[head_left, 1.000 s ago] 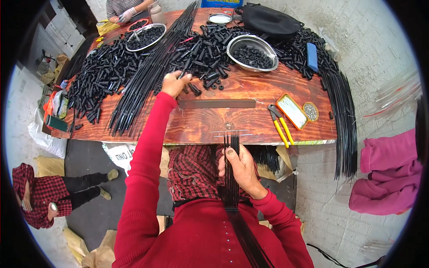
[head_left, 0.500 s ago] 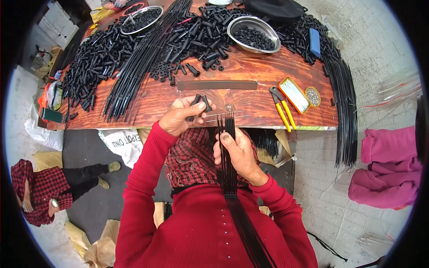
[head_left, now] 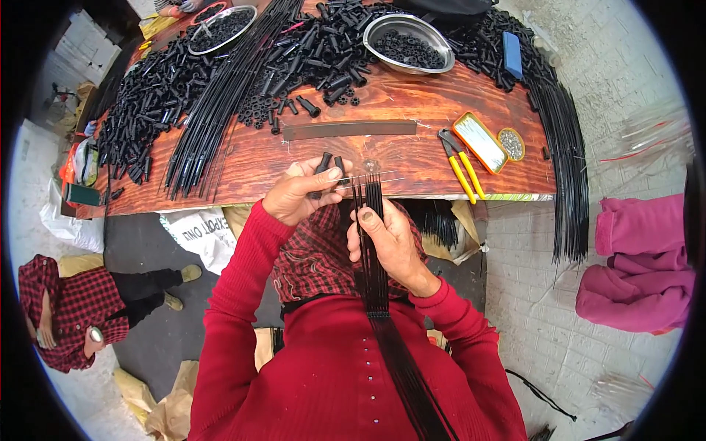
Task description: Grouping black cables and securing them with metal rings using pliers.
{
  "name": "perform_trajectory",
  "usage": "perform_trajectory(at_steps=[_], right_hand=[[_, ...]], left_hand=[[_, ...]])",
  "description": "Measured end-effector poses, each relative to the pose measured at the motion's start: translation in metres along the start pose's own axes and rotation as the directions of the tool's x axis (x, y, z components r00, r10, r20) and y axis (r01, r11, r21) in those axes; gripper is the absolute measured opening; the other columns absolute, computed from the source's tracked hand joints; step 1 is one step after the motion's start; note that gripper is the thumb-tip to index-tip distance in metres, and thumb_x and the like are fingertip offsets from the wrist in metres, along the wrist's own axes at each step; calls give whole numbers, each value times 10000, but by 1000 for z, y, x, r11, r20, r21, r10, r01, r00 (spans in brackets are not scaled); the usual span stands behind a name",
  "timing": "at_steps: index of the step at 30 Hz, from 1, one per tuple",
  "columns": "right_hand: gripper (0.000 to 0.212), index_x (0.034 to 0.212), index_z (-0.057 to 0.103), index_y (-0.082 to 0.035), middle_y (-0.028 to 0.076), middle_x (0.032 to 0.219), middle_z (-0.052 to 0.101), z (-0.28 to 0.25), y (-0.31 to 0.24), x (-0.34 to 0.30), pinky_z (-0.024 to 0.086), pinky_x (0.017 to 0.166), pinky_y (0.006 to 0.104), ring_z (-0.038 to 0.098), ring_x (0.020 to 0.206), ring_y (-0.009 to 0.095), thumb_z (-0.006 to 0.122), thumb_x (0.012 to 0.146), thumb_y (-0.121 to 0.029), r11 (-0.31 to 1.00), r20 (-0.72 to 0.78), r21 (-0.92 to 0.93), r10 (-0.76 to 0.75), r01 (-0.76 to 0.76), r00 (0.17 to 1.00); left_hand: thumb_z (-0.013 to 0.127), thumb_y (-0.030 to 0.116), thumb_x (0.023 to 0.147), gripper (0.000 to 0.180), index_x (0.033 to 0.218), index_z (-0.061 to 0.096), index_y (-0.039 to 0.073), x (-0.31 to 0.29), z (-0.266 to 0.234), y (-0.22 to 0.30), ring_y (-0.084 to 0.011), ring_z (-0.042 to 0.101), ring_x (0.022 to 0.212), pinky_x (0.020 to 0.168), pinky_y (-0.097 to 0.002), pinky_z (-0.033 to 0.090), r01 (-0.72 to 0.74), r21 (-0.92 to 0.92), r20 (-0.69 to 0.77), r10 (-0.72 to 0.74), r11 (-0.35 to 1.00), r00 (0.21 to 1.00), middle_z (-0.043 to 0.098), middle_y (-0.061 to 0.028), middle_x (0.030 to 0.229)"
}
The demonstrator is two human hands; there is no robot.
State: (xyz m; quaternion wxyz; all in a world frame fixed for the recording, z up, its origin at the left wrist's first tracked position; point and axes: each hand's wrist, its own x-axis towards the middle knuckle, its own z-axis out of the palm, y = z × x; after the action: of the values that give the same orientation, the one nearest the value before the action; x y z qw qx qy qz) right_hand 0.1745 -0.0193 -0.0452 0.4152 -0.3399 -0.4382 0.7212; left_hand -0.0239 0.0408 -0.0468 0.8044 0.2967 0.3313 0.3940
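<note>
My left hand is closed around a couple of short black plastic tubes, which stick up past the fingertips. Thin metal needles run from its fingers to the right, past the upper ends of a flat row of black strands. My right hand grips that row, the thumb lying across its front. Below the grip, a cross binding joins the strands, and their tail trails down over my red top. Whether the needles pass through any strand, I cannot tell.
On the wooden table lie heaps of black plastic parts, long black rods, metal bowls, a dark flat bar, yellow-handled cutters and an orange-edged tin. Another person in checked clothing is at the left.
The table and its contents sit slightly higher and farther left in the picture. My right hand has risen a little with the strands; both hands keep their holds.
</note>
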Motion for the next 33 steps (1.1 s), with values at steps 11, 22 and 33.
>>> perform_trajectory(at_steps=[11,22,33], right_hand=[[358,1038,470,-5,86,693,582,0,-1,-1,465,520,239,562,527,136,478,993,-361,999,6,33,12,-13,1000],[317,1021,482,-10,72,667,571,4,-7,-1,462,481,236,549,504,126,504,987,-324,1000,10,14,8,-9,1000],[287,1053,487,-8,68,665,573,7,-9,1,466,475,237,549,503,118,509,987,-286,1000,30,27,0,-1,1000]], left_hand=[[627,103,902,290,1156,565,-22,1,7,-4,-139,657,782,717,-226,558,3,-56,17,-2,998,1000,657,-84,930],[657,85,873,280,1123,583,-17,-5,7,-10,-139,644,705,643,-239,549,-56,-86,-38,53,995,998,645,-57,824],[663,98,875,284,1114,601,-42,-6,9,-13,-119,636,703,664,-232,523,-130,-107,39,135,986,990,655,-60,826]])
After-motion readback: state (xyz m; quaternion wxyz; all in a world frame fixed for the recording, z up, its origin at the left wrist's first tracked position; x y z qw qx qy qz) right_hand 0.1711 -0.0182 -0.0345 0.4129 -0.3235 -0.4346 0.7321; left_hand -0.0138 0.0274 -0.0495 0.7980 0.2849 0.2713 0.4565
